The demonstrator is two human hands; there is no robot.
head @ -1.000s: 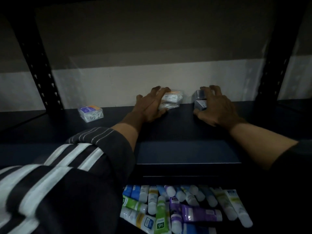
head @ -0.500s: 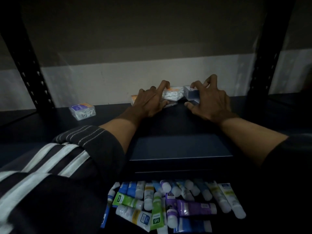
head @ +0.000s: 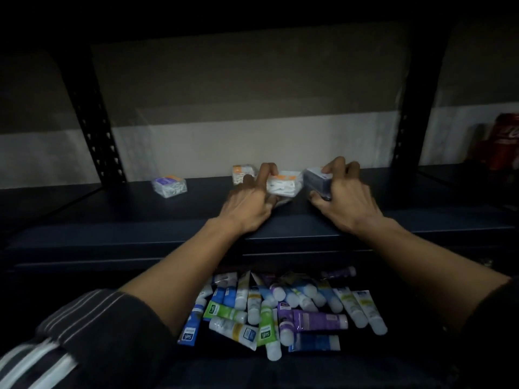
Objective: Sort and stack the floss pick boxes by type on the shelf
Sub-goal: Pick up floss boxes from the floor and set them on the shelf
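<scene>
On the dark shelf (head: 168,214) my left hand (head: 250,202) grips an orange-labelled floss pick box (head: 283,184), fingers curled over its left side. My right hand (head: 345,203) grips a dark blue box (head: 316,179), which stands just right of the orange one. Behind my left hand another orange-labelled box (head: 243,173) stands near the back wall. A purple-and-orange-labelled box (head: 169,186) lies alone further left on the shelf.
Black perforated uprights (head: 97,130) (head: 404,141) frame the shelf. On the level below lies a heap of several coloured tubes (head: 280,310). A red can (head: 505,141) stands at the far right on the neighbouring shelf.
Both hands have drawn the orange and dark blue boxes forward from the back wall, which uncovers the second orange box behind. The view has shifted, bringing the red can in.
</scene>
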